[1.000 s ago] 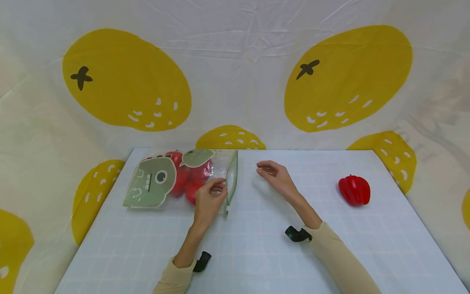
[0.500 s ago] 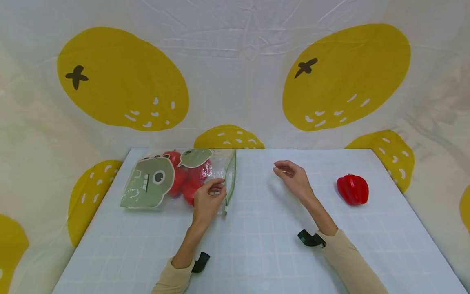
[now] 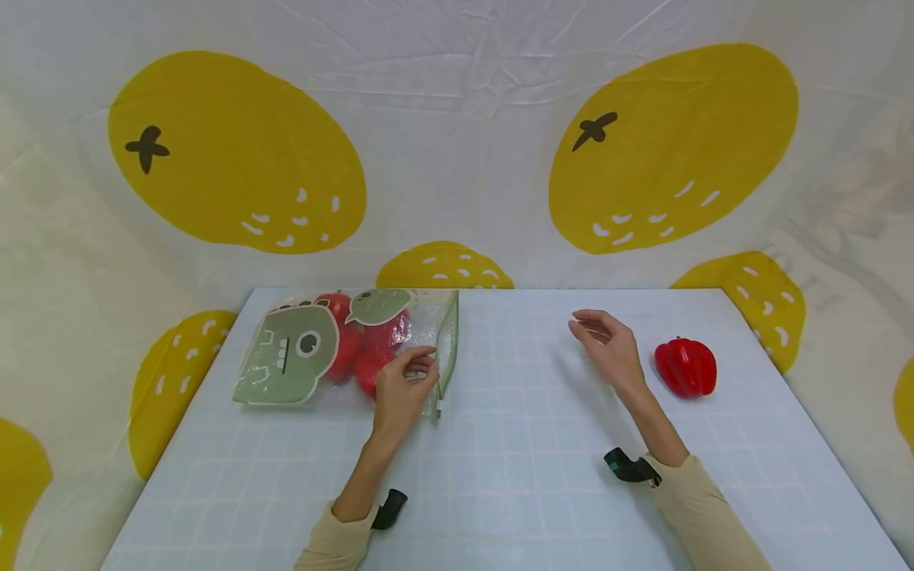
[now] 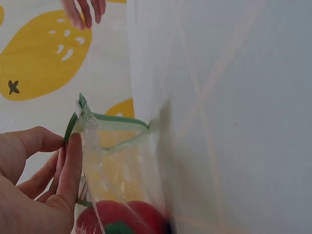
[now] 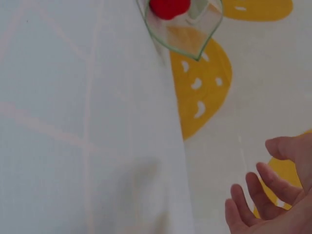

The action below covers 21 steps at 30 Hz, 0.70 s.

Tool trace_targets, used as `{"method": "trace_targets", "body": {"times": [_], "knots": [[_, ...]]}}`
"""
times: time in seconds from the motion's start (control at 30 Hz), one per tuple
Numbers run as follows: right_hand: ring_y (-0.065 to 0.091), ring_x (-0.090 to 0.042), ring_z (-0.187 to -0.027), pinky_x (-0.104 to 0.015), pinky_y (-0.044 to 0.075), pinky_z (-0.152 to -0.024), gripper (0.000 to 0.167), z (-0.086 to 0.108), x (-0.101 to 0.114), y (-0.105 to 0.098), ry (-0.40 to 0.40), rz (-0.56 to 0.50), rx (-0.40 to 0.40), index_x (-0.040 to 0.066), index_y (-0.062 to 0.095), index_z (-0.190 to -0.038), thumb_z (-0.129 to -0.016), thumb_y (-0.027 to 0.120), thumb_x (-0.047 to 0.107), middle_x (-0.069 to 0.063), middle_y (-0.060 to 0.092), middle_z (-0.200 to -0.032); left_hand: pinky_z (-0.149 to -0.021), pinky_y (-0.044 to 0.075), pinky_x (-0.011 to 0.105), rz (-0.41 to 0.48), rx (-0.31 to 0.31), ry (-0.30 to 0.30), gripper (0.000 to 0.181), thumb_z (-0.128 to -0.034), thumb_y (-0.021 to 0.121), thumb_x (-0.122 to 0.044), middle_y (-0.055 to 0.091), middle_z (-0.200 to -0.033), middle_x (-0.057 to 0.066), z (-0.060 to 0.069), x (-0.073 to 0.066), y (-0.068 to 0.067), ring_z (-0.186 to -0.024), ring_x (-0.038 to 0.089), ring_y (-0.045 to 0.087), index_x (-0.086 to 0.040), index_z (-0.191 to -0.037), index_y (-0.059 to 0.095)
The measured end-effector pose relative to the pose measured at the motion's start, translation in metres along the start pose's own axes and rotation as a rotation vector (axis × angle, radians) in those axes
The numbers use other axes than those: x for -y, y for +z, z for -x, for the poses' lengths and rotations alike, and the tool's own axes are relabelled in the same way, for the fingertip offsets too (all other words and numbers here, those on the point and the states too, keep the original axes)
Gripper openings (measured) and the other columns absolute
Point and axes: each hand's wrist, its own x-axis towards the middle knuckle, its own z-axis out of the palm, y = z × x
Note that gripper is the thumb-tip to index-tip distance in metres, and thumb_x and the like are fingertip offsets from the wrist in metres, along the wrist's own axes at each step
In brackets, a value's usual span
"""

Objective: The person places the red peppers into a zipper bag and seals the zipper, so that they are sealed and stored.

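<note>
A clear zip bag (image 3: 286,357) with a green monster print lies on its side at the left of the table, several red peppers or similar red pieces (image 3: 346,353) inside. My left hand (image 3: 403,388) pinches the upper edge of its mouth between thumb and fingers; the left wrist view shows the green rim (image 4: 119,118) parted and a red pepper (image 4: 131,214) within. My right hand (image 3: 607,345) hovers above the table, fingers loosely bent, holding nothing. Just right of it a loose red bell pepper (image 3: 685,367) rests on the table.
The table (image 3: 514,476) has a pale blue checked cover. Behind it hangs a white cloth (image 3: 457,159) with yellow fruit prints. A small black wrist camera sits at each sleeve, the right one (image 3: 628,466) close above the tabletop.
My right hand has moved rightward, away from the bag's mouth and closer to the loose bell pepper. The left hand keeps its pinch on the bag, which has stayed in place.
</note>
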Motion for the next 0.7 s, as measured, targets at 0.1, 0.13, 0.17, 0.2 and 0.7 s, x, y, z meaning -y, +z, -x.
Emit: {"method": "trace_targets", "body": {"times": [0.1, 0.13, 0.17, 0.2, 0.7], "knots": [[0.059, -0.025, -0.124, -0.029, 0.05, -0.106, 0.05, 0.001, -0.004, -0.01, 0.011, 0.032, -0.03, 0.009, 0.062, -0.136, -0.1, 0.065, 0.044, -0.01, 0.064, -0.136, -0.076, 0.06, 0.02, -0.002, 0.001, -0.008, 0.023, -0.0891, 0.076, -0.001, 0.075, -0.096, 0.012, 0.0, 0.001, 0.0, -0.087, 0.026, 0.072, -0.001, -0.112, 0.076], [0.059, -0.026, -0.125, -0.03, 0.05, -0.106, 0.051, 0.002, -0.005, -0.013, 0.016, 0.041, -0.04, 0.01, 0.062, -0.137, -0.1, 0.065, 0.044, -0.009, 0.063, -0.137, -0.076, 0.06, 0.02, -0.002, 0.001, -0.011, 0.023, -0.0893, 0.076, -0.001, 0.075, -0.096, 0.012, 0.0, 0.001, 0.0, -0.087, 0.026, 0.073, -0.001, -0.112, 0.076], [0.058, -0.026, -0.125, -0.03, 0.05, -0.105, 0.051, 0.002, -0.005, -0.017, 0.024, 0.054, -0.049, 0.01, 0.061, -0.138, -0.1, 0.064, 0.044, -0.009, 0.063, -0.138, -0.076, 0.06, 0.021, -0.002, 0.0, -0.014, 0.023, -0.0893, 0.076, -0.001, 0.075, -0.096, 0.013, 0.0, 0.001, 0.0, -0.087, 0.026, 0.073, -0.001, -0.112, 0.076], [0.058, -0.026, -0.126, -0.03, 0.051, -0.105, 0.051, 0.003, -0.006, -0.02, 0.029, 0.06, -0.06, 0.01, 0.06, -0.139, -0.1, 0.064, 0.044, -0.009, 0.062, -0.139, -0.076, 0.06, 0.021, -0.004, 0.001, -0.016, 0.023, -0.0894, 0.076, -0.001, 0.075, -0.097, 0.012, 0.0, 0.001, 0.0, -0.087, 0.026, 0.073, -0.001, -0.112, 0.076], [0.047, -0.04, -0.134, -0.058, 0.039, -0.114, 0.051, 0.007, -0.02, -0.061, 0.042, 0.153, -0.189, 0.005, 0.06, -0.14, -0.102, 0.063, 0.039, -0.019, 0.056, -0.145, -0.077, 0.061, 0.024, 0.006, -0.013, -0.01, 0.023, -0.0883, 0.076, 0.001, 0.074, -0.094, 0.013, -0.002, 0.002, 0.0, -0.085, 0.027, 0.073, 0.0, -0.111, 0.076]]}}
